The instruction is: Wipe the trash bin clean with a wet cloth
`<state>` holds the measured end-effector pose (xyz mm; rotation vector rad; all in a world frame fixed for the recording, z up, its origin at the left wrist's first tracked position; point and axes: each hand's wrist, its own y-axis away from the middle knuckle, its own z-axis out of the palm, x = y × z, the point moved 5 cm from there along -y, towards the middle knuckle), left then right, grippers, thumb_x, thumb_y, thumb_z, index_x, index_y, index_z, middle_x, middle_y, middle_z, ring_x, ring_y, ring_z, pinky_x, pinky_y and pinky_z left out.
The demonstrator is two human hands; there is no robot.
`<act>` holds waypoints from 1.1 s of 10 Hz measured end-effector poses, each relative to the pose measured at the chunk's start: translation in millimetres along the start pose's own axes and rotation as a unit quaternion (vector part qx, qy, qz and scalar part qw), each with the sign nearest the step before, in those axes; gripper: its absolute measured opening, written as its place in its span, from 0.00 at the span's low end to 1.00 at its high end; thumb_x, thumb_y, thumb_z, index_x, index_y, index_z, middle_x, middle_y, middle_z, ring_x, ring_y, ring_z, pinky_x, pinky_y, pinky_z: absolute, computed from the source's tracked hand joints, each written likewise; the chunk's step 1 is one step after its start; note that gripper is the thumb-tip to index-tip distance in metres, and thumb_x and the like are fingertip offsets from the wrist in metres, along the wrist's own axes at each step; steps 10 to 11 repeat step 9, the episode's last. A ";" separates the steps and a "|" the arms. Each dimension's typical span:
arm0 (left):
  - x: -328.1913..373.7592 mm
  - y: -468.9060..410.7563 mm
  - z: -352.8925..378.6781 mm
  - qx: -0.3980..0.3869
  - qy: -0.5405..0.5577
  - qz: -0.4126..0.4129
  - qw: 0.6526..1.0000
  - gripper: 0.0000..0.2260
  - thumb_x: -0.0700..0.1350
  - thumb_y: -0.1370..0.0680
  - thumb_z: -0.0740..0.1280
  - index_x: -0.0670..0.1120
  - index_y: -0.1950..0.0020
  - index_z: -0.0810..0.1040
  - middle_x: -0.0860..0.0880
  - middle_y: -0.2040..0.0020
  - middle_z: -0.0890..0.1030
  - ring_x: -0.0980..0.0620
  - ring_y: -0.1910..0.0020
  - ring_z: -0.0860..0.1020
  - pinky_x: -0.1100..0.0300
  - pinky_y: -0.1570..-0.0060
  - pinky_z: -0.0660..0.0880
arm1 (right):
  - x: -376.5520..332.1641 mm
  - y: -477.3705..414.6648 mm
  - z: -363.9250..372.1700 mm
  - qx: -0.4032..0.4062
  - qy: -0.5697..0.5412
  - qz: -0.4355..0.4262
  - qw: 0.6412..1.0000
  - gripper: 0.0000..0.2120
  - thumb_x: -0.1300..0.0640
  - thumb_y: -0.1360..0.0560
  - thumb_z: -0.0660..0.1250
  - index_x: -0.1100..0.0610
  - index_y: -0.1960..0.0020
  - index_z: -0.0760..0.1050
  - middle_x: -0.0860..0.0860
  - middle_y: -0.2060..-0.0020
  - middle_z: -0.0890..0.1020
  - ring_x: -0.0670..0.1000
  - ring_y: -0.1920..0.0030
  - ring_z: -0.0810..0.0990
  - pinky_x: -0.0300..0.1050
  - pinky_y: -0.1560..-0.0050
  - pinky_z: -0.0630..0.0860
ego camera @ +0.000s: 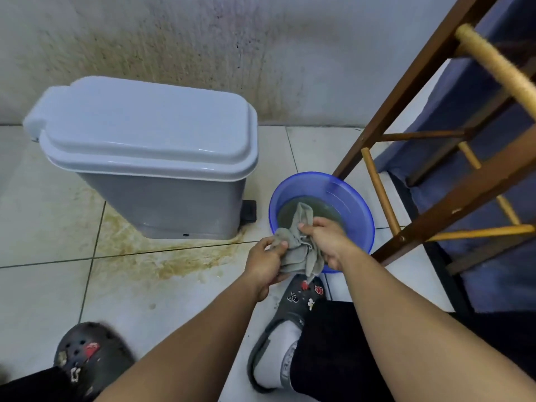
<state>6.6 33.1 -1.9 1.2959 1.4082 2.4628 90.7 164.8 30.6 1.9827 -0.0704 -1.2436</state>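
Trash bin (162, 169) standing lid-shut on the floor (43, 227), lying forward-left of the cloth (301, 250), left hand (265, 264) being nearer, it and right hand (327, 242) curling fingers (278, 245) round that cloth over the basin (362, 210) rim.

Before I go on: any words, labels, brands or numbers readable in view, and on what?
No text is readable.
trash bin: no label shows on lid or side.
blue basin: no marking shows.
grey clog: small marks on its strap, too blurred to read; its charms are pictures, not words.
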 end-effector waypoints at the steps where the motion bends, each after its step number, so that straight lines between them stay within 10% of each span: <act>1: -18.6 -19.7 -6.8 0.055 -0.042 -0.010 0.998 0.04 0.48 0.16 0.68 0.50 0.43 0.79 0.47 0.47 0.83 0.48 0.53 0.82 0.51 0.56 0.84 | 14.4 -19.8 2.1 0.036 0.098 -0.056 0.993 0.04 0.60 0.24 0.72 0.57 0.57 0.82 0.48 0.66 0.84 0.51 0.61 0.83 0.47 0.53 0.81; 2: -41.0 -39.0 -14.0 0.101 -0.090 -0.024 0.991 0.08 0.49 0.17 0.68 0.46 0.44 0.79 0.43 0.49 0.83 0.46 0.55 0.81 0.45 0.51 0.83 | 18.7 -33.3 6.6 0.065 0.185 -0.092 0.976 0.11 0.61 0.23 0.70 0.55 0.63 0.77 0.45 0.72 0.73 0.46 0.69 0.70 0.34 0.68 0.67; 5: -60.5 -66.5 -7.8 0.077 -0.172 -0.017 0.982 0.05 0.41 0.19 0.65 0.46 0.53 0.80 0.46 0.60 0.80 0.46 0.63 0.74 0.54 0.60 0.71 | 43.1 -65.0 10.6 0.084 0.198 -0.074 0.974 0.04 0.63 0.23 0.70 0.56 0.54 0.82 0.50 0.60 0.85 0.52 0.55 0.83 0.46 0.52 0.78; 11: -48.6 -52.8 -18.2 0.072 -0.214 0.026 0.974 0.13 0.40 0.21 0.69 0.53 0.39 0.75 0.51 0.44 0.83 0.48 0.44 0.81 0.53 0.41 0.78 | 41.3 -58.9 -7.1 0.189 0.062 -0.061 0.978 0.11 0.52 0.22 0.69 0.57 0.58 0.81 0.51 0.61 0.84 0.52 0.56 0.82 0.46 0.51 0.77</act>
